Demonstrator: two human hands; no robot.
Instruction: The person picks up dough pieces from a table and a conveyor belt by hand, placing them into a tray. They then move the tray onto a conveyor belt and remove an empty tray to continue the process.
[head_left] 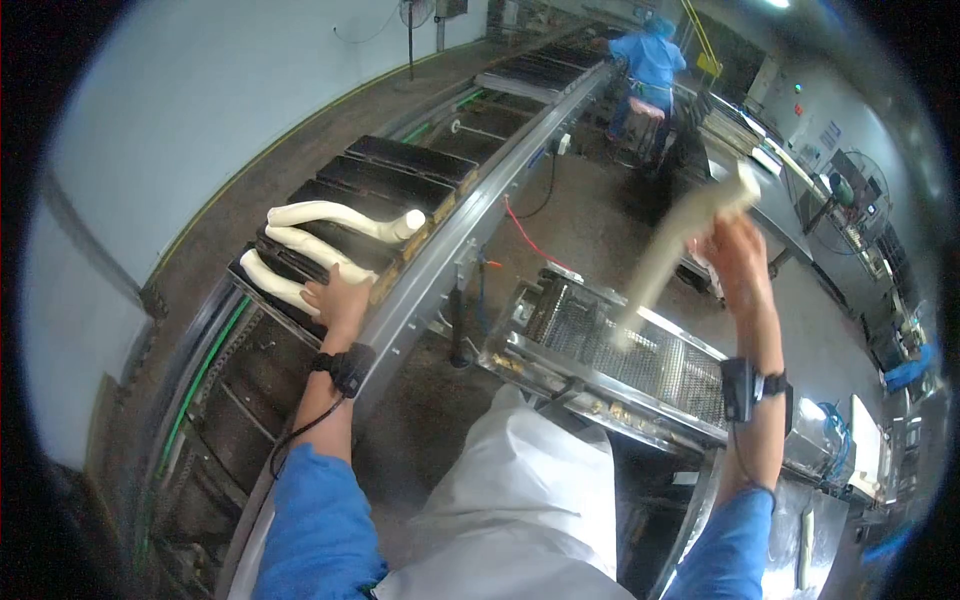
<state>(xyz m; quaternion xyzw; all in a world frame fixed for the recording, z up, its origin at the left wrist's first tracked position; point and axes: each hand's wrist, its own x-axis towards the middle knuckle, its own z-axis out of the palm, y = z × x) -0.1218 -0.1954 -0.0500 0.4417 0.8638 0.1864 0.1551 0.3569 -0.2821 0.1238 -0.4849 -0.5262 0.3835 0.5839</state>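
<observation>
My left hand (338, 302) is at the near end of the conveyor, its fingers curled over the end of a pale dough rope (272, 282) on a dark tray. Just beyond lies a second dough rope (305, 243), whose end also meets the fingers. A third dough rope (345, 216) bends across the tray behind. Off to the right, my right hand (735, 262) is raised and grips another long dough rope (668, 245), which hangs down at a slant over the metal mesh belt (655, 365). Motion blurs this rope and the hand's fingers.
Black trays (400, 180) line the conveyor, with its metal side rail (450, 245) along my side. A person in blue (650, 70) works at its far end. Steel tables (755, 205) stand to the right. A dough piece (806, 548) lies on metal at lower right.
</observation>
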